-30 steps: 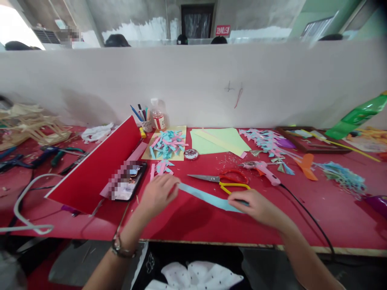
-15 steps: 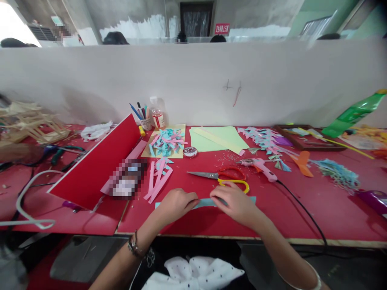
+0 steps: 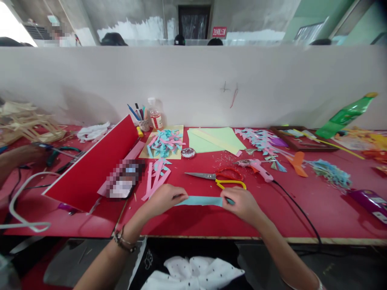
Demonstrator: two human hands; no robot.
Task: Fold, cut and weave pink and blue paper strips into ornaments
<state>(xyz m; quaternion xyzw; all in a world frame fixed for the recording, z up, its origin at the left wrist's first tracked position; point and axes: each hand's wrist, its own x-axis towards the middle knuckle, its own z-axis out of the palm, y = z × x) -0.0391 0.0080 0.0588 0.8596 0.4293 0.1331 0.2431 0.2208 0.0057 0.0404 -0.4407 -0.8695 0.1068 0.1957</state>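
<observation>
Both hands grasp one flat, light-blue paper strip (image 3: 202, 200), which spans the gap between them above the red tabletop (image 3: 196, 227). The left hand (image 3: 167, 200) pinches the strip's left portion between thumb and fingers; the right hand (image 3: 241, 203) grips the right portion the same way, with a small piece of blue showing past its thumb. The strip lies nearly level and lengthwise from hand to hand. Just beyond the right hand are scissors with steel blades and red and yellow handles (image 3: 202, 176), blades closed and pointing to the left. Farther out, beyond and right of the right hand, lies a pink glue gun with a black cable (image 3: 260, 167). Directly beyond the left hand is a small group of narrow pink paper strips (image 3: 161, 182); behind these, a heap of pink and light-blue paper pieces (image 3: 165, 143) sits on a tan sheet (image 3: 179, 154). Pale green paper sheets (image 3: 201, 146) lie well beyond the gap between the hands. Left of the left hand is a black smartphone (image 3: 128, 183), its screen partly pixelated.
</observation>
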